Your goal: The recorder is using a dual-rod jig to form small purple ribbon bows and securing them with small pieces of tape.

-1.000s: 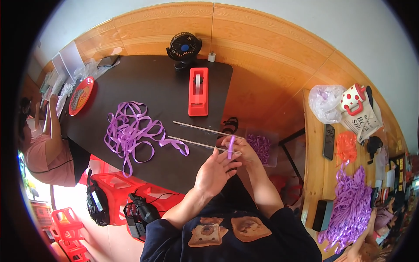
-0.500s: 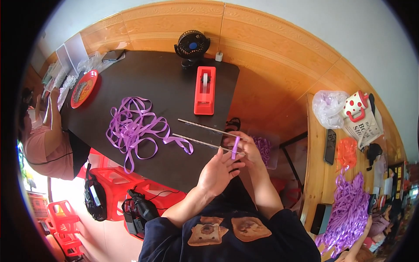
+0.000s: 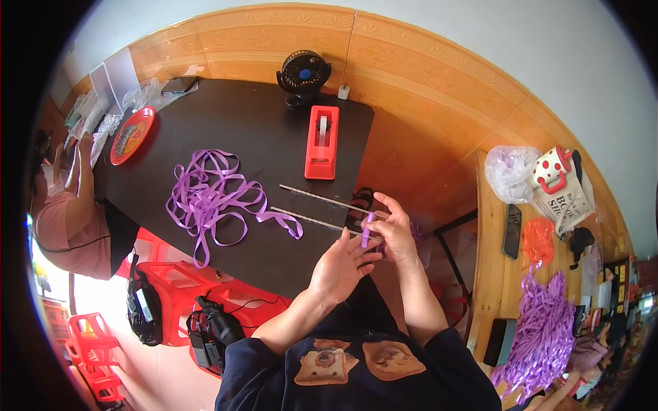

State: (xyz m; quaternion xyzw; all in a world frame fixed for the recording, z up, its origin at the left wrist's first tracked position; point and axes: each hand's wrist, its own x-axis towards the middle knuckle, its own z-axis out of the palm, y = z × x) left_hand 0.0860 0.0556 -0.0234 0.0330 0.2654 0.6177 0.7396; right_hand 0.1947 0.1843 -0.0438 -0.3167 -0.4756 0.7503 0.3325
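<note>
Clock bearings run from the purple band (image 3: 368, 231) that spans the two thin rods (image 3: 312, 194). At 10 o'clock a red plate (image 3: 142, 133) holds a small grey heap (image 3: 125, 141), near the left end of the dark bench (image 3: 253, 123). At 9, a tangle of purple ribbon (image 3: 205, 198) lies on that bench. Bare surface opens between the plate and, at 11, a red tape dispenser (image 3: 321, 164) with its roll seated inside, close to the bench's right edge. The rods reach in over that edge, side by side. The left hand (image 3: 337, 269) is palm up at 7, thumb at the lower rod, fingers loosely bent; whether they clamp anything I cannot tell. The right hand (image 3: 397, 236) has its thumb on the band and index finger apart; any grip is hidden. At 3, lower down, a clear tub (image 3: 428, 246) holds purple pieces (the hand covers much of it). A gap separates this from the wooden bench (image 3: 490, 288), carrying a clear plastic bag (image 3: 510, 166), contents unclear, at 2 and a purple ribbon heap (image 3: 538, 329) at 4.
</note>
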